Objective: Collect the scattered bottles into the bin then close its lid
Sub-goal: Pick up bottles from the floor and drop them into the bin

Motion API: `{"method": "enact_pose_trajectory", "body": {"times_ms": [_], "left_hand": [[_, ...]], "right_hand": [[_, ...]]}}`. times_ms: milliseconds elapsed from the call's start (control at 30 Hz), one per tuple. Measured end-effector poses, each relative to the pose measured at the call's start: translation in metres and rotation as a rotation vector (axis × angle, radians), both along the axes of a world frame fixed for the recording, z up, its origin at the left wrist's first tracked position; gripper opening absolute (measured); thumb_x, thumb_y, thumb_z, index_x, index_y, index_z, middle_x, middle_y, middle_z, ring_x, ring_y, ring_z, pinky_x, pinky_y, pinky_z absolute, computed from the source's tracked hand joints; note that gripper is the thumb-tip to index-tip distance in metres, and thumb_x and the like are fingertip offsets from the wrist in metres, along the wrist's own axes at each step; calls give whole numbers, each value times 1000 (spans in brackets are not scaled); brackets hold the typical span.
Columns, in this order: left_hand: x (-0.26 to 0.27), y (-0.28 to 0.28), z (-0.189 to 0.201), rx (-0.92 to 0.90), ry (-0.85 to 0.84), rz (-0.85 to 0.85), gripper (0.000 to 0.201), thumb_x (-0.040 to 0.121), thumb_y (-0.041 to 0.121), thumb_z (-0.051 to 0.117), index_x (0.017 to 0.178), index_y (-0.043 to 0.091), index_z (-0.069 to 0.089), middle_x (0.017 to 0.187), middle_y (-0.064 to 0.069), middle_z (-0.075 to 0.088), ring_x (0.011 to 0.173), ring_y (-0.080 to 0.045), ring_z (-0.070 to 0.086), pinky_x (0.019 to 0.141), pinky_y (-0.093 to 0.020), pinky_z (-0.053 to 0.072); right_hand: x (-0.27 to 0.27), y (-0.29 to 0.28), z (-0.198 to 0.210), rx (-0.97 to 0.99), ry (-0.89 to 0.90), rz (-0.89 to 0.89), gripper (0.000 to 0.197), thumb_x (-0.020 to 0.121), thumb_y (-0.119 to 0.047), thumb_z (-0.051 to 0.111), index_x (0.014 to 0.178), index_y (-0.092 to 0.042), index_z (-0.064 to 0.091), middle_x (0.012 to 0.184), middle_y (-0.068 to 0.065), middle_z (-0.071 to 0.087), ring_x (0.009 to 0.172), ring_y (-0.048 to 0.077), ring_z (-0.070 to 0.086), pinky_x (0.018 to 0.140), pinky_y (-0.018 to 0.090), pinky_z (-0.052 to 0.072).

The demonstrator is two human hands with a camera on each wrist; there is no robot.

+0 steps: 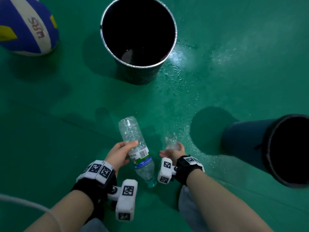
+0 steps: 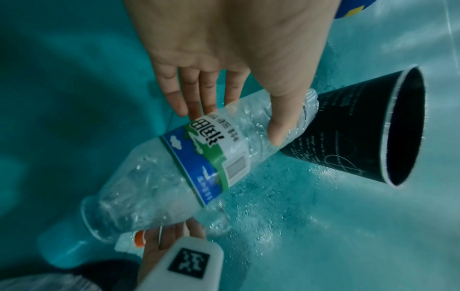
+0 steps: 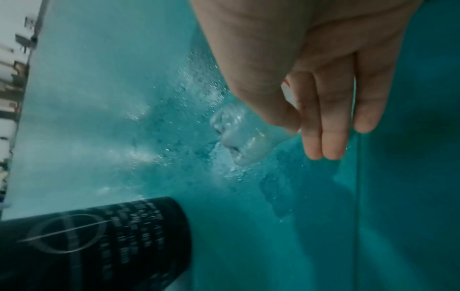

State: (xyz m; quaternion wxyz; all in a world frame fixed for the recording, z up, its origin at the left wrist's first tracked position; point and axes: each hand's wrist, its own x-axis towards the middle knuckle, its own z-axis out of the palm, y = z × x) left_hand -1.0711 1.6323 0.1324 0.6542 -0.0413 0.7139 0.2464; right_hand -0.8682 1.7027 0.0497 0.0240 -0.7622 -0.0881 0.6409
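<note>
The black bin stands open on the green floor, with a pale shape at its bottom. My left hand grips a large clear bottle with a blue and green label, its cap pointing back at me. In the left wrist view the thumb and fingers curl round that bottle, and the bin lies beyond. My right hand holds a small clear bottle just right of the large one. In the right wrist view the small bottle sticks out past the fingers.
A blue, white and yellow volleyball lies at the far left. A dark blue cylinder with a black inside stands at the right. The floor is wet and shiny right of the bin. No lid shows in any view.
</note>
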Motion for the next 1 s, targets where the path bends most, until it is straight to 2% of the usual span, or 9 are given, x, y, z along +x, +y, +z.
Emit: {"method": "enact_pose_trajectory", "body": {"times_ms": [100,200,333,433,500,600,700,800,1000], "left_hand": [[6,5,69,28,6,-45,38,79,41,68,107,18,57,109,-4,65,98,-21,61,88,-36,45],[7,11,166,100,20,-122,49,78,43,67,115,16,53,111,-2,63,101,-21,60,91,-36,45],[1,25,335,256,39,-213,62,69,42,73,120,13,53,113,-6,65,102,-24,62,96,-39,46],[1,37,476,433,60,-321,66,64,49,75,117,14,55,113,-6,65,101,-23,63,96,-41,48],[3,43,564,555,96,-384,77,56,56,74,119,14,55,114,-6,64,101,-23,63,94,-39,49],[12,44,698,745,99,-455,67,75,49,68,126,9,49,115,-8,62,101,-23,61,89,-36,48],[31,31,818,905,102,-476,59,81,46,65,121,7,50,106,-9,64,97,-23,60,84,-34,47],[61,-11,921,1032,31,-421,47,80,45,66,106,8,52,85,-7,63,76,-19,57,65,-28,43],[152,-152,1020,1247,-90,-502,49,78,51,65,103,10,54,80,-4,60,72,-18,54,63,-27,43]], "right_hand": [[4,0,83,79,88,-26,78,90,6,56,148,-28,17,70,18,64,53,23,66,53,36,52],[14,1,189,124,71,35,77,81,-15,75,144,-21,32,49,4,59,39,15,54,51,29,46],[40,-2,335,300,33,107,94,40,-53,92,120,-13,64,74,8,72,53,22,60,59,41,58],[38,-5,481,340,33,87,85,30,-65,86,94,-12,73,65,8,62,48,19,47,52,27,41],[43,-14,572,381,40,79,76,30,-66,83,82,-12,68,68,3,64,59,18,55,59,26,45],[52,-23,716,555,32,34,80,25,-65,86,84,-14,67,82,1,71,81,22,65,82,32,53],[62,-46,879,780,44,-56,59,50,-58,82,81,-11,64,78,3,66,71,20,59,70,29,48],[84,-89,1011,979,29,-104,65,40,-52,84,85,-9,63,65,4,67,59,21,60,61,30,49],[160,-249,1125,1235,-122,-162,53,70,-55,74,97,-11,63,77,7,66,65,22,60,68,32,50]]}}
